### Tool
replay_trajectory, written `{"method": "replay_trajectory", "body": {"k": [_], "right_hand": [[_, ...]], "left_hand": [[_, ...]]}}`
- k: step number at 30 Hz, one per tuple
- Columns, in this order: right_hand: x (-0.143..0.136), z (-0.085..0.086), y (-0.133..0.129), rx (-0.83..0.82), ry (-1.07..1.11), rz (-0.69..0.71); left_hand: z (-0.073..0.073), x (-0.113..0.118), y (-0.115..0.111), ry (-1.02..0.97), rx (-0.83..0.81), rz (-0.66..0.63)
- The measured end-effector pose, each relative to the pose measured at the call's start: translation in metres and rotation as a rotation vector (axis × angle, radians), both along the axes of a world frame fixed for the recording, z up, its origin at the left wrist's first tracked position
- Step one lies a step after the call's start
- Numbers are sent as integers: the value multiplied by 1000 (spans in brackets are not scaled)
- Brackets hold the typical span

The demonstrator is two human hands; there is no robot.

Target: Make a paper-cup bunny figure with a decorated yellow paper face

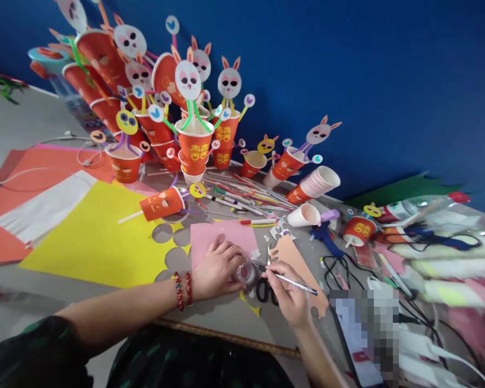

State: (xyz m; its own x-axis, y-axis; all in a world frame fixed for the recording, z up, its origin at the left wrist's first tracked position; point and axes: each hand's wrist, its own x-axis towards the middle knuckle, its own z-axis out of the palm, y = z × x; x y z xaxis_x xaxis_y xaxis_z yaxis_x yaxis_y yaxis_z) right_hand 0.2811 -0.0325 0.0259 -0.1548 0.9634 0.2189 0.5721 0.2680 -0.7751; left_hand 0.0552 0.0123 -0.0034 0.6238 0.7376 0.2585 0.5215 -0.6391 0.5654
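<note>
My left hand (220,269), with red bead bracelets on its wrist, rests on a sheet of pink paper (204,242). Its fingers are curled against a small round clear thing that looks like a roll of tape (246,273), at the paper's lower right. A silver and black pen (295,283) is pinched in my right hand (289,293), its tip close beside the roll. Black-handled scissors (263,291) lie under and beside my right hand, partly hidden by it. Just right of them is an orange paper strip (297,264) with round cut-outs.
A yellow sheet (101,237) with round cut-outs lies left. Red paper cups (196,148) with rabbit faces (188,80) stand behind, near scattered pens (234,202). A blue glue gun (325,240), cables and a phone (355,339) are on the right. The table's front edge (226,337) is close to me.
</note>
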Motion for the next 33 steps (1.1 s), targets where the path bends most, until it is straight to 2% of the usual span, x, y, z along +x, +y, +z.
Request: {"method": "replay_trajectory", "body": {"k": [3, 6, 10, 16, 21, 25, 30, 33], "right_hand": [[1, -12, -7, -33, 77, -81], [1, -18, -11, -12, 23, -63], [-1, -17, -10, 61, -85, 29], [-4, -16, -7, 145, -252, 25], [-4, -20, -8, 166, -297, 32], [-5, -21, -8, 209, -297, 59], [-5, -21, -8, 279, -240, 155], [-6, -19, -8, 292, -252, 208]], "left_hand": [[3, 1, -1, 18, -12, 10], [4, 1, -1, 32, -17, 1], [5, 1, 0, 13, -49, -13], [9, -2, 7, -164, -132, -12], [16, -10, 15, -264, -214, 103], [22, -17, 21, -182, -168, 134], [29, -23, 25, -8, -17, 67], [29, -24, 24, 35, 7, 31]]}}
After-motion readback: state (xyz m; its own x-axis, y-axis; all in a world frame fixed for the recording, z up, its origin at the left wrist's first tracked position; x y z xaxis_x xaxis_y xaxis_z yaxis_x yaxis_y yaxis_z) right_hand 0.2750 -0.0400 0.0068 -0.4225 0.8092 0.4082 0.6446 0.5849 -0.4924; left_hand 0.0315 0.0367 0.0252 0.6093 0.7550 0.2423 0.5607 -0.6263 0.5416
